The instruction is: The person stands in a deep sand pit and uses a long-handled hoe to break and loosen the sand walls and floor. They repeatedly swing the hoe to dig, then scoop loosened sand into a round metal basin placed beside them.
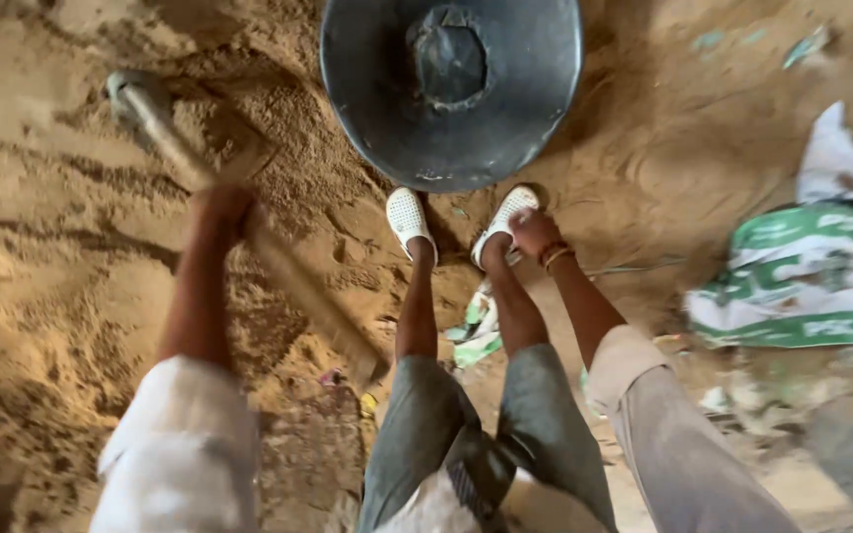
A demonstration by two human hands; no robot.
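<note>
Rolled sleeves frame sandy ground: left hand (224, 202) grasps a shovel (165, 123), right hand (533, 232) loosely clenched.

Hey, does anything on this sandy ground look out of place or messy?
Yes. A torn white and green sack lies crumpled on the sand at right, and green-white scraps sit by the person's feet. The dark round pan looks intact.

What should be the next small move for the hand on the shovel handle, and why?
Probably the left hand should push the shovel forward, so that its blade digs into the loose sand. The blade seems to lie flat on the sand with no load visible, though blur hides detail, and the dark round pan sits near the white shoes holding no sand. The right hand hangs free near the right shoe.
</note>
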